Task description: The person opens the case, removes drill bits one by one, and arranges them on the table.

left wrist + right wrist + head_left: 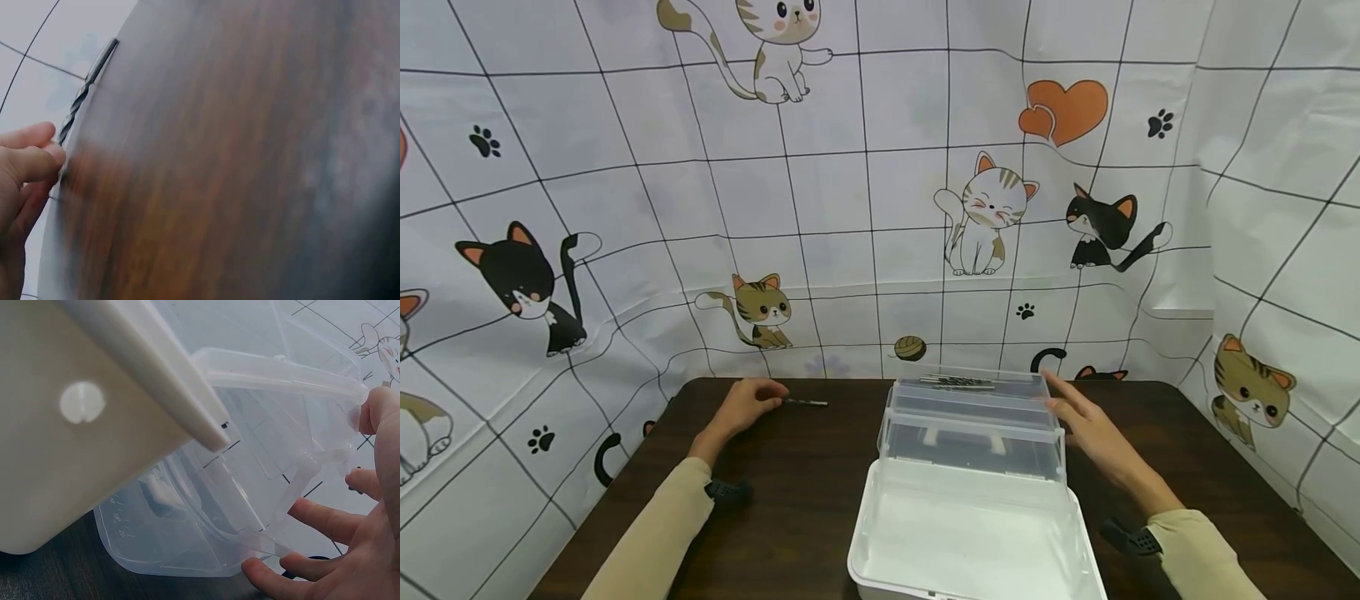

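My left hand (741, 412) pinches one end of a twist drill bit (805, 402) between thumb and fingertips, above the back left of the table. In the left wrist view, the bit's spiral flutes (75, 106) and smooth shank stick out past the fingers. A white storage box (955, 525) stands in front with its clear upper part (970, 454) folded back. Several more drill bits (958, 382) lie together in the clear rear section. My right hand (1093, 437) touches the right edge of that section. Its fingers (331, 522) are spread and fairly straight along the clear plastic.
The dark wood table (797, 492) carries the box. A white sheet (880, 192) printed with cats and grid lines hangs behind the table and at both sides. The white box wall (94, 444) covers much of the right wrist view.
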`<state>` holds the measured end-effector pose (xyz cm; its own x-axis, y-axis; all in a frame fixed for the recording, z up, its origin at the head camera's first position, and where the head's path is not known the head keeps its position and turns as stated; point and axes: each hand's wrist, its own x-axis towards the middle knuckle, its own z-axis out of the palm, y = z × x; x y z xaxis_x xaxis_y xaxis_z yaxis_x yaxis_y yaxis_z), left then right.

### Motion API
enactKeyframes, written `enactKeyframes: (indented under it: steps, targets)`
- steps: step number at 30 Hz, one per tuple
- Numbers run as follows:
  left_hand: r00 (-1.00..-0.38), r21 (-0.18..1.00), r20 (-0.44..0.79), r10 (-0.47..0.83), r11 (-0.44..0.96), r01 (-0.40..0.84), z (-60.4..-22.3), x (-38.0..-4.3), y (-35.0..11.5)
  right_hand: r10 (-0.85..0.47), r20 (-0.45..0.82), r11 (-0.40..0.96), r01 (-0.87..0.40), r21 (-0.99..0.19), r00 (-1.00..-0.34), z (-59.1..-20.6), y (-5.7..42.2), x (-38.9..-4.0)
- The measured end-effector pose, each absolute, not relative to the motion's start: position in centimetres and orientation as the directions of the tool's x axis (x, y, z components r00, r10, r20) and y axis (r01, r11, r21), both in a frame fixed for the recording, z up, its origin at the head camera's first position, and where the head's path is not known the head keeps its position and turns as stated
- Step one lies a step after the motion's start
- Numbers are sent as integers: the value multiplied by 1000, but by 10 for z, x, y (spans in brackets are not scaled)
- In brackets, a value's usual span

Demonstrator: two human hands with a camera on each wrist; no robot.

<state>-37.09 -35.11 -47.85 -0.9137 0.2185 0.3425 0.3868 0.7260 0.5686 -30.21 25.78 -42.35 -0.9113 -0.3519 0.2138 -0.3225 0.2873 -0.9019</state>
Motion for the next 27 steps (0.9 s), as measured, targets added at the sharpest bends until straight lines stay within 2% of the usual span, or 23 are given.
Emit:
enactKeyframes:
  steps: [12,27]
  targets:
    - [-871,444,372,320,763,470,-474,-373,-344,-346,213,288,-320,-903,-914,-422,257,-301]
    - [-907,457,306,290,791,407,-461,-371,-331,-354,211,283,-319,-904,-911,-424,258,-302]
